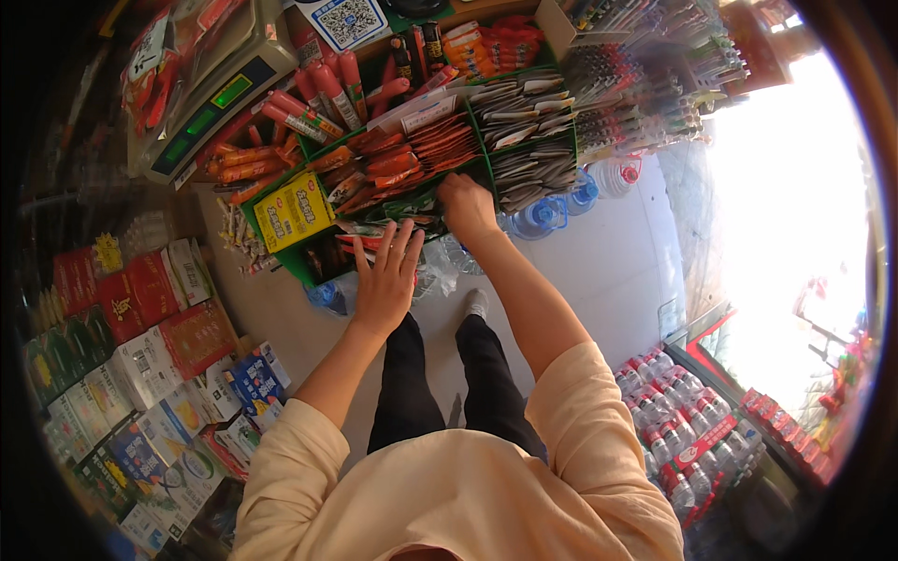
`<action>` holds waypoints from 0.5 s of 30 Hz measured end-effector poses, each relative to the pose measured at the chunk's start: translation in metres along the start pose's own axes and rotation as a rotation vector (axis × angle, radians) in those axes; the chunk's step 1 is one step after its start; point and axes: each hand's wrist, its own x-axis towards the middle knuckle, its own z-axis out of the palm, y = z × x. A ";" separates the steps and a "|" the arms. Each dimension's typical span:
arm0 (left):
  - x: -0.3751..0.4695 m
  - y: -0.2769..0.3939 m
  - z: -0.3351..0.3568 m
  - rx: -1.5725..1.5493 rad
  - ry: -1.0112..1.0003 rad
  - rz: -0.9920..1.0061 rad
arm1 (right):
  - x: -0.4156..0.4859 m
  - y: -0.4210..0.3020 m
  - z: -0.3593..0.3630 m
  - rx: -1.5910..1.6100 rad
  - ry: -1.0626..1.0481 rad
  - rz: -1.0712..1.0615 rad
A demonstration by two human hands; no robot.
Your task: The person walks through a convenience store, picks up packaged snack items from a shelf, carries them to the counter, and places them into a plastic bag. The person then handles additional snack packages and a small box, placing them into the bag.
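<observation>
Before me is a green divided display tray [293, 272] filled with small snack packets. My left hand [387, 277] lies with fingers spread at the tray's near edge, over foil snack packets [368, 230]. My right hand [466, 207] reaches into a middle compartment beside dark green packets [414, 205]. Its fingers are curled down and the fingertips are hidden, so a grasp cannot be made out. Orange-red packets [445, 144] stand in a row behind that compartment. Silver-edged packets [523, 112] fill the compartments to the right. A yellow box [295, 212] sits at the left.
Wrapped sausages [333, 91] and a lit digital scale [210, 105] are at the back left. Large water bottles [540, 217] stand on the floor behind the tray. Stacked drink cartons [140, 365] rise at left; shrink-wrapped bottles [680, 421] sit at right.
</observation>
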 end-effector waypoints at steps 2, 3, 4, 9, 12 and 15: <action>0.007 -0.003 0.002 -0.002 -0.003 -0.016 | -0.003 -0.008 -0.003 0.078 0.025 -0.028; 0.011 -0.002 0.002 -0.005 -0.002 -0.014 | -0.004 -0.015 -0.003 0.116 0.071 -0.003; 0.014 -0.002 0.001 -0.025 -0.028 -0.026 | -0.002 -0.021 0.001 0.162 0.118 0.026; 0.019 -0.006 -0.007 -0.044 -0.125 -0.087 | 0.012 -0.046 -0.001 0.256 0.110 -0.051; 0.017 -0.011 -0.005 -0.043 -0.096 -0.057 | 0.008 -0.037 -0.009 0.297 0.128 -0.047; 0.018 -0.019 0.002 -0.081 -0.031 0.023 | 0.005 -0.035 -0.019 0.582 0.137 0.458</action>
